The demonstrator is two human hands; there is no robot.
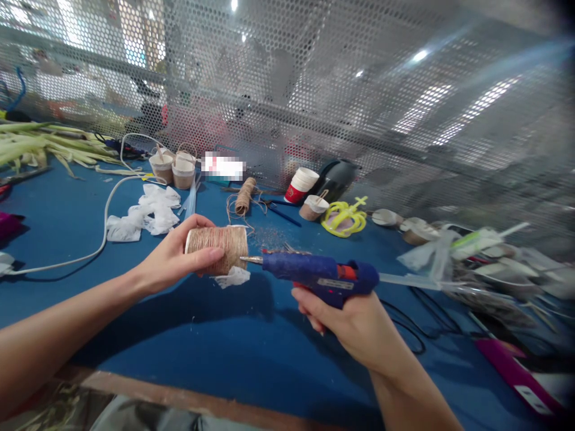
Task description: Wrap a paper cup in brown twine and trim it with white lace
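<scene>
**Two bare forearms, no sleeves, no jewellery in view**

The person's body shows only as two arms coming in from the near edge of the scene. The left hand (179,254) and its forearm are bare from fingertips to where the arm leaves the view at the near left; no sleeve, cuff, watch or bracelet shows. The right hand (348,323) and its forearm, at the near right, are likewise uncovered, with no glove or ring to be seen. The fingernails look short and unpainted, though the picture is too soft to be sure. No clothing is visible.
</scene>
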